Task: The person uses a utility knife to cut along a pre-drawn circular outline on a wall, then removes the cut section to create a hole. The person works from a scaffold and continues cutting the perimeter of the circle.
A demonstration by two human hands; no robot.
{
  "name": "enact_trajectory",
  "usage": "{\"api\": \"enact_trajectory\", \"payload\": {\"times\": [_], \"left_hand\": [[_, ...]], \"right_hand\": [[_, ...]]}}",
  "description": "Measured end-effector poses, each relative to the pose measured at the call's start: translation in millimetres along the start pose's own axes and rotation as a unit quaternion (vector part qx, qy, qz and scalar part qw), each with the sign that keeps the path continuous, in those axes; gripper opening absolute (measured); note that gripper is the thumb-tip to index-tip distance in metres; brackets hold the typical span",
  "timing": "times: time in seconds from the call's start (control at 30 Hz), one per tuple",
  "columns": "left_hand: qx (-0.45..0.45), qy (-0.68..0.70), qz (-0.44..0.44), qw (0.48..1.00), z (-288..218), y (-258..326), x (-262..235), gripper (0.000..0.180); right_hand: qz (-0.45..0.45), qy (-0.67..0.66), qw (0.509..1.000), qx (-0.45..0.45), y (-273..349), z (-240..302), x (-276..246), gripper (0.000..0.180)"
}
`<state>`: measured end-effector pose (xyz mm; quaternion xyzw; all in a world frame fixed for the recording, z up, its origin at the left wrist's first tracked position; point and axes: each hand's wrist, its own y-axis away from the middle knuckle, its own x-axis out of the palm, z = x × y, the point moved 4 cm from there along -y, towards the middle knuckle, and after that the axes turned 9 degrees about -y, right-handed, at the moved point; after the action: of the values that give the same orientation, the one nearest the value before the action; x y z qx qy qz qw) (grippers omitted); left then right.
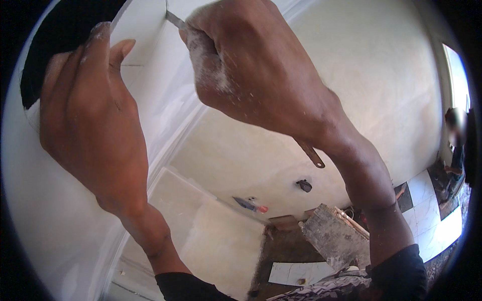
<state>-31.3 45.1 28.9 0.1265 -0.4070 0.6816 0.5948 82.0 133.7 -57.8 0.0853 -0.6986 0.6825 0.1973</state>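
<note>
we had our left hand [93, 125] flat on the white wall [60, 226], fingers pressed together; right hand [241, 65] fisted, fingers clenched round a thin metal blade [175, 19] at the far corner, its end [311, 154] poking out below. it looked stiff, light, best gripped mid-handle

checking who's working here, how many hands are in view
2. The left hand lies flat against the white panel; the right hand, dusted white, grips a thin metal tool at the corner. The person far right shows no clear hands.
</note>
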Motion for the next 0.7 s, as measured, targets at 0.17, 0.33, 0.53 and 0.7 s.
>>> {"api": "enact_trajectory", "payload": {"times": [0.17, 0.33, 0.53, 0.7], "left_hand": [[0.017, -0.028, -0.012, 0.999, -1, 7, -5, 0.026], [0.03, -0.014, -0.011, 0.999, 6, 4, -8, 0.027], [0.034, -0.045, -0.012, 0.998, 4, 8, -8, 0.024], [0.026, -0.014, -0.012, 0.999, 2, 6, -10, 0.023]], "right_hand": [[-0.039, -0.059, 0.997, -0.008, 41, -4, -6, 0.007], [-0.01, -0.017, 1.0, -0.004, 12, 10, -2, 0.007], [0.002, -0.041, 0.998, 0.036, 26, 11, -5, 0.009], [-0.004, -0.044, 0.999, 0.027, 12, 10, 0, 0.009]]}}
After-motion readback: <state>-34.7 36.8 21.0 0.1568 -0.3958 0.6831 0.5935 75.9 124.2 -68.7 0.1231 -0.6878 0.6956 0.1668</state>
